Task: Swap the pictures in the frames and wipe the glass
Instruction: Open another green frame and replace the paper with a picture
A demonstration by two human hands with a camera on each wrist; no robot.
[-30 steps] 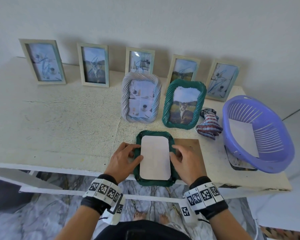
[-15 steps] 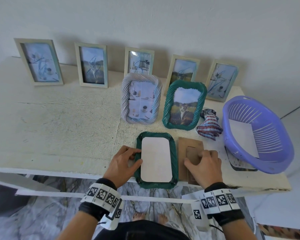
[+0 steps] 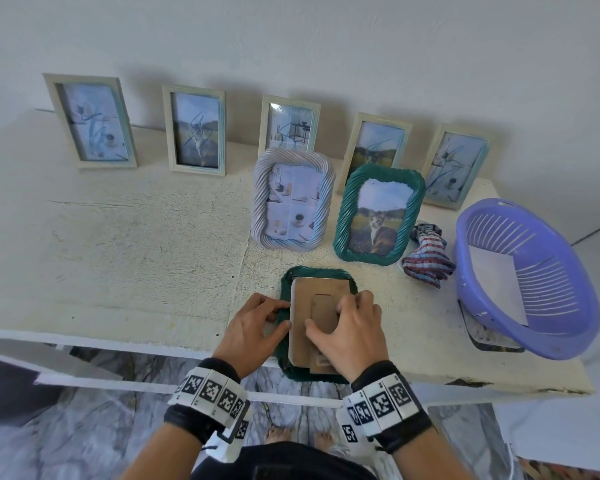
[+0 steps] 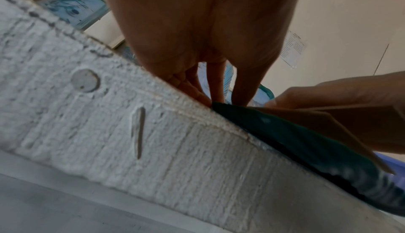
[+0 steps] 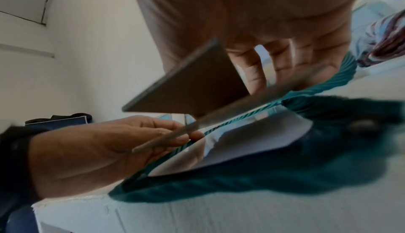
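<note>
Brown backing board [image 3: 310, 308], pinched by the right hand [image 3: 352, 332], tilts over the face-down green frame [image 3: 284, 289], gripped by the left hand [image 3: 253, 329].

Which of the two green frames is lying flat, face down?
The green frame at the table's front edge, under both hands; the other green frame stands upright showing a cat picture.

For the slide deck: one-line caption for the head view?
Right hand lowers the cardboard backing onto the face-down green frame, steadied by the left hand.
</note>
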